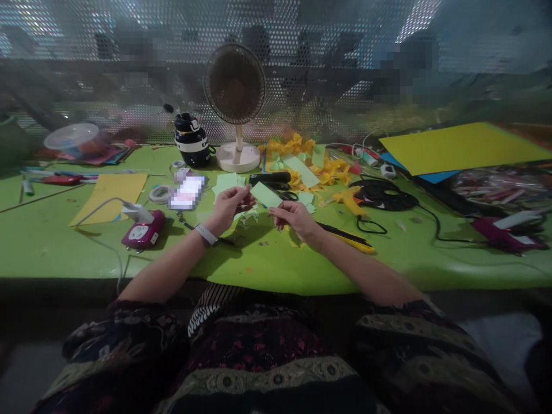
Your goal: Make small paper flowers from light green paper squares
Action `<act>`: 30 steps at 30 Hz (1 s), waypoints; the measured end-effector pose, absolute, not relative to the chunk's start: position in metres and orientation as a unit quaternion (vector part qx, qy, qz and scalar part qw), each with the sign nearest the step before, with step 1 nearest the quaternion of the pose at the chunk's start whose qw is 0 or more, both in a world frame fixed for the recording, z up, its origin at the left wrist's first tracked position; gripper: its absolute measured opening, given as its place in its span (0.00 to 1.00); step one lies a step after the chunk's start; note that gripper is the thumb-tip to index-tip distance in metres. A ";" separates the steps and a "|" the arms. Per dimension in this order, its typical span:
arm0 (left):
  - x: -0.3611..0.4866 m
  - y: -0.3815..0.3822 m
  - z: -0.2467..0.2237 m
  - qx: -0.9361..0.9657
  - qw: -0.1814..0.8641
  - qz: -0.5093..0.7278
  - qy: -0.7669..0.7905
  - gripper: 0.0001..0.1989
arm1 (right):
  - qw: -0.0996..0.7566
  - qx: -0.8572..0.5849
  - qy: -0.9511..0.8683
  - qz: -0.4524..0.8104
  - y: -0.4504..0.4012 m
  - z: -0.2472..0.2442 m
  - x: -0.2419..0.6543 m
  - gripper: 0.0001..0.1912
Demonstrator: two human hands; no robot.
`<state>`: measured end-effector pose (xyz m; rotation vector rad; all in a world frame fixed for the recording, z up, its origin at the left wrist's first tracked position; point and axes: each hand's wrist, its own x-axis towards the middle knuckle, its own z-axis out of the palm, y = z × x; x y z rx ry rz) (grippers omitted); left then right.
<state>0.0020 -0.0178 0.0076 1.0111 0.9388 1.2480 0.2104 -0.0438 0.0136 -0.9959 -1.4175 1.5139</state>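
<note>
A pale green paper strip (265,195) is held up above the table between my two hands. My right hand (295,218) pinches its lower right end between thumb and fingers. At the strip's left end my left hand (232,206) has its fingers closed in a pinch on the edge. Under and behind the hands lie cut green paper pieces (228,181), partly covered. Scissors (288,196) rest just behind the strip. A yellow-and-black cutter knife (351,239) lies beside my right wrist.
A small fan (238,156) and dark bottle (192,150) stand at the back, near yellow paper flowers (295,148). A phone (188,192), tape roll (160,194) and purple power socket (144,231) are left. Right are a yellow glue gun (351,199), coiled cable (383,194) and yellow sheets (466,148).
</note>
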 end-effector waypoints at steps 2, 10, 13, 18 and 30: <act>0.009 -0.020 0.000 0.425 0.622 0.538 0.378 0.24 | 0.413 -0.399 -0.551 0.606 -0.046 0.012 0.208 0.18; 0.009 -0.021 -0.005 0.454 0.666 0.449 0.385 0.21 | 0.373 -0.389 -0.709 0.455 -0.045 0.007 0.221 0.09; 0.004 -0.019 -0.003 0.452 0.690 0.408 0.392 0.17 | 0.425 -0.355 -0.787 0.273 -0.037 0.004 0.231 0.20; 0.003 -0.020 -0.006 0.476 0.710 0.340 0.392 0.15 | 0.366 -0.276 -0.879 0.129 -0.022 -0.006 0.237 0.17; 0.012 -0.028 -0.009 0.511 0.689 0.378 0.347 0.24 | 0.454 -0.323 -0.810 0.184 -0.032 -0.008 0.225 0.11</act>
